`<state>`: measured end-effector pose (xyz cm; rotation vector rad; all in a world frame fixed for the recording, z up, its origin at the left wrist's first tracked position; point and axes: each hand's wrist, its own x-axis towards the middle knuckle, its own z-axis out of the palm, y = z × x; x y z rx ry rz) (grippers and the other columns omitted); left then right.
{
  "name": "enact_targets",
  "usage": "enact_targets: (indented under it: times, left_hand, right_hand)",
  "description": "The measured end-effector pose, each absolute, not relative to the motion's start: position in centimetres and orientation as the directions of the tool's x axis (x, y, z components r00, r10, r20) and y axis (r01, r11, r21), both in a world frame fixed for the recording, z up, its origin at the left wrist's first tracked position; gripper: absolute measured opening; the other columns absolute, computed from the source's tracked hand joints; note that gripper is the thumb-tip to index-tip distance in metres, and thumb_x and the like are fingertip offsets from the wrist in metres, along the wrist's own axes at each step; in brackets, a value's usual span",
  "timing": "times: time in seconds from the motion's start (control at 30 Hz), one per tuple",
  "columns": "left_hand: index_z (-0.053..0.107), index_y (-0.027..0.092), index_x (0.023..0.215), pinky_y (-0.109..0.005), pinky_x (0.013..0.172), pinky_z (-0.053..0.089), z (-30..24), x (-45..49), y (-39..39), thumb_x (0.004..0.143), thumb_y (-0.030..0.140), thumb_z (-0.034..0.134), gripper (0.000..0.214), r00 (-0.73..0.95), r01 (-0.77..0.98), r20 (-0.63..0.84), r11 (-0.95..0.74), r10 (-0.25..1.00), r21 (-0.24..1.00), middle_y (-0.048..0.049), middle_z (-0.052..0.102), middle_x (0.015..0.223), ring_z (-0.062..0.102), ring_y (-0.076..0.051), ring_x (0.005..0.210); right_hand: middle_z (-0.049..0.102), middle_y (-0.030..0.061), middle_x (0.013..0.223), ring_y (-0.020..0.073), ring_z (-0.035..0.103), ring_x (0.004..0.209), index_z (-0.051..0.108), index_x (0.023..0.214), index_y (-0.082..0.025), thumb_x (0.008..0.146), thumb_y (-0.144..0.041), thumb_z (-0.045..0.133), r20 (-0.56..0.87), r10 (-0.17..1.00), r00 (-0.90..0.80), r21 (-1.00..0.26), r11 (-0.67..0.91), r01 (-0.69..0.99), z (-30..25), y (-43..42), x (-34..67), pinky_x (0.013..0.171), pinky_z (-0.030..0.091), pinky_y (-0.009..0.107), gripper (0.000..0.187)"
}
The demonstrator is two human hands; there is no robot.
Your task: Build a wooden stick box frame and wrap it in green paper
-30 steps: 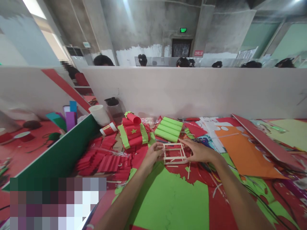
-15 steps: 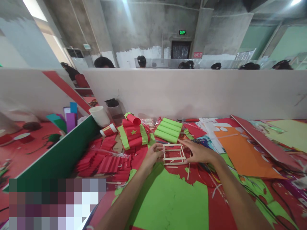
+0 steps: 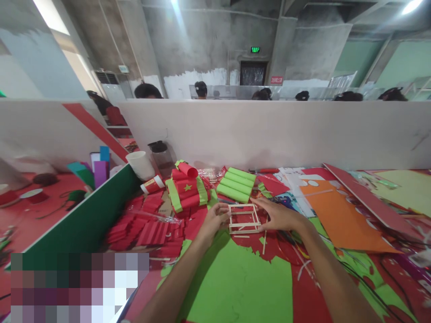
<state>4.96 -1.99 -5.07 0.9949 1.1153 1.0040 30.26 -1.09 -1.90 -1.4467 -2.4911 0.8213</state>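
Note:
A small box-shaped frame of thin pale wooden sticks (image 3: 244,224) stands just beyond the large green paper sheet (image 3: 239,278). My left hand (image 3: 216,218) grips its left side with curled fingers. On the opposite side, my right hand (image 3: 276,213) holds the frame between thumb and fingers. A few loose sticks (image 3: 265,242) lie beside it on the red surface. Behind the frame sits a row of rolled green paper tubes (image 3: 236,184). To the left stands a red and green paper model with a star (image 3: 187,188).
Stacks of folded red paper (image 3: 153,231) lie left, by a green divider (image 3: 77,215). A white cup (image 3: 140,165) and a dark-lidded jug (image 3: 161,157) stand behind. Orange paper (image 3: 343,215), a red board (image 3: 370,197) and black cables are at right. A white partition (image 3: 252,134) closes the back.
The view has tilted up very slightly. Both hands stay at the stick frame, which looks unchanged.

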Motion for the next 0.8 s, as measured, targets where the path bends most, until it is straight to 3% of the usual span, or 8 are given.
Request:
enact_targets:
  times: [0.3, 0.8]
  left_hand:
    - [0.055, 0.018, 0.097, -0.029, 0.068, 0.055, -4.89, 4.90, -2.12, 0.071, 0.022, 0.071, 0.031, 0.159, -0.141, -0.237, 0.259, 0.959, 0.955, -0.0080, 0.062, 0.100, 0.064, -0.016, 0.076]
    - [0.055, 0.017, 0.095, -0.027, 0.066, 0.054, -4.99, 4.88, -2.14, 0.072, 0.022, 0.070, 0.028, 0.150, -0.131, -0.230, 0.250, 0.962, 0.959, -0.0070, 0.062, 0.096, 0.064, -0.014, 0.073]
  right_hand:
    - [0.016, 0.0077, 0.155, 0.0309, 0.018, 0.139, 0.015, 0.149, -0.024, 0.065, -0.051, 0.071, -0.149, 0.831, -0.536, -0.509, 0.400, 0.762, -1.66, -1.21, 30.26, 0.109, 0.027, 0.040, 0.105]
    - [0.019, 0.0070, 0.154, 0.0315, 0.017, 0.140, 0.016, 0.149, -0.025, 0.065, -0.053, 0.071, -0.140, 0.831, -0.538, -0.527, 0.398, 0.751, -1.79, -1.16, 30.32, 0.110, 0.024, 0.042, 0.104]
